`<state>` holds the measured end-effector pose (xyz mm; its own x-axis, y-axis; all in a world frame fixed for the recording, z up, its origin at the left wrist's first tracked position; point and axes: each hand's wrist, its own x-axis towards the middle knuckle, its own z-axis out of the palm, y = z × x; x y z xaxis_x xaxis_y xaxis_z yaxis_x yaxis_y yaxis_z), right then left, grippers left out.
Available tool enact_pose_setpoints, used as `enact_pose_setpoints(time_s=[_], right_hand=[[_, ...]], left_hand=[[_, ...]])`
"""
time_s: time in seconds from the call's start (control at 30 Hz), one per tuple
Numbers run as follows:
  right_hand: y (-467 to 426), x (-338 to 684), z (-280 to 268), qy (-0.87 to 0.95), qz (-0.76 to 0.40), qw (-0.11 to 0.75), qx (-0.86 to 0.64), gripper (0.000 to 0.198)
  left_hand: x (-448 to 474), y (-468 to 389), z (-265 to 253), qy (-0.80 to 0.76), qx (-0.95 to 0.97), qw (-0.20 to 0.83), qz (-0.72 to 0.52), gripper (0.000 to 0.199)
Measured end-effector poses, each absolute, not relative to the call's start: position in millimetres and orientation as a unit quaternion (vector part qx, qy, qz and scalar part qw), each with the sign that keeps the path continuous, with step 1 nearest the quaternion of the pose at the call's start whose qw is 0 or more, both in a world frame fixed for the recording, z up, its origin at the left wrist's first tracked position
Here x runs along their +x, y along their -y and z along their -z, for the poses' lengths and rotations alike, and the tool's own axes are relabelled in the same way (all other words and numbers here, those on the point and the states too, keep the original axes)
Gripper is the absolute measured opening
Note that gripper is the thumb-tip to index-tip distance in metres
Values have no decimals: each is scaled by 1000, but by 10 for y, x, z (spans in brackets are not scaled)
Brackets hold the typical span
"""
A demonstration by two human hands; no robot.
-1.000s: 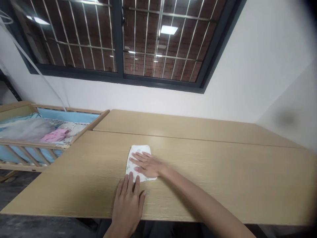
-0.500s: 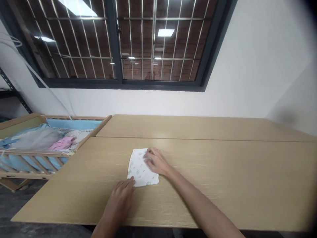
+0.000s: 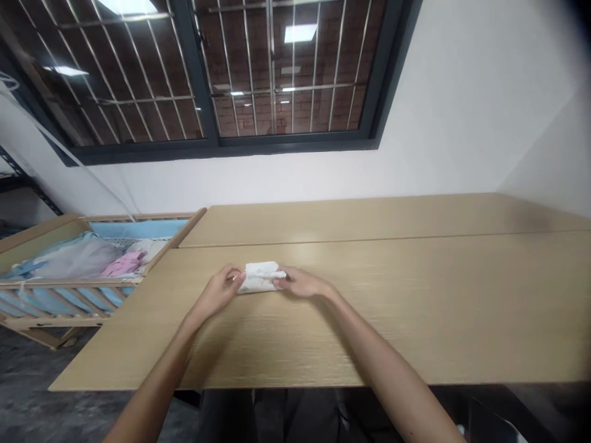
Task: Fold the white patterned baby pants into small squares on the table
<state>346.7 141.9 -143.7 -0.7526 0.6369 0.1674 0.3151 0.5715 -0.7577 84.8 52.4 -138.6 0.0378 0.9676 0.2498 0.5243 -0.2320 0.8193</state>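
Observation:
A white cloth (image 3: 261,283) with a small faint print lies on the wooden tabletop, partly folded over so that it forms a short, wide strip with a raised fold across it. At its left edge my left hand (image 3: 223,287) pinches the cloth between thumb and fingers. My right hand (image 3: 298,282) is closed on the right end of the fold, thumb nearest me. The fingertips of both hands partly cover the cloth's ends.
The pale wooden table (image 3: 415,307) has a seam running across its far part. To the left stands a wooden crib (image 3: 69,284) with blue lining, bedding and a pink cloth (image 3: 124,263). A barred window (image 3: 286,74) is in the wall behind.
The cloth was spread out as a larger square and is now partly folded over, away from me. My left hand has moved forward from the near left corner; both hands now grip the sides.

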Motion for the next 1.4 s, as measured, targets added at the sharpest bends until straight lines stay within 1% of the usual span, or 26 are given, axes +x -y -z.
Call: enact_pose_setpoints(time_s=[0.07,0.13,0.27,0.33,0.4,0.43,0.5,0.6,0.7,0.77,0.83,1.0,1.13,1.27,1.4], right_hand=[[-1471,3413,1515,830,-379,261,-316,32],[-1509,3349,1598,797,-368,303,-370,32],[-1559,3198,1760,751,-311,378,-444,31],[-1575,3145,1813,745,-277,387,-467,31],[-1574,3120,1827,739,-252,384,-493,35],[-1563,3116,1817,737,-237,384,-504,39],[-1516,3112,1771,754,-189,385,-498,47],[-1408,3082,1681,843,-99,353,-394,53],[-1324,3013,1652,924,-66,256,-277,59],[-1309,2977,1677,945,-62,196,-254,64],[-1318,2973,1714,948,-64,163,-266,67],[-1335,3110,1745,933,-100,157,-307,70],[-1327,3277,1703,926,-127,154,-320,76],[-1370,3385,1656,926,-140,147,-319,76],[-1445,3365,1634,926,-107,160,-325,72]], left_hand=[[809,-597,1446,-541,656,296,-434,56],[802,-674,1512,-555,658,273,-430,60],[851,-876,1637,-609,657,183,-405,50],[880,-959,1694,-630,654,150,-391,42],[913,-999,1739,-645,654,118,-376,35],[935,-1001,1754,-650,655,102,-372,34],[1003,-978,1773,-655,655,67,-372,38],[1163,-922,1802,-636,673,20,-377,56],[1319,-895,1882,-584,744,0,-326,72],[1362,-901,1964,-576,772,1,-269,75],[1339,-915,2050,-594,770,6,-235,75],[1136,-916,2186,-616,757,0,-217,77],[1029,-863,2167,-626,747,-17,-224,79],[1008,-824,2060,-581,781,-6,-228,72],[1040,-818,2006,-569,785,27,-244,67]])
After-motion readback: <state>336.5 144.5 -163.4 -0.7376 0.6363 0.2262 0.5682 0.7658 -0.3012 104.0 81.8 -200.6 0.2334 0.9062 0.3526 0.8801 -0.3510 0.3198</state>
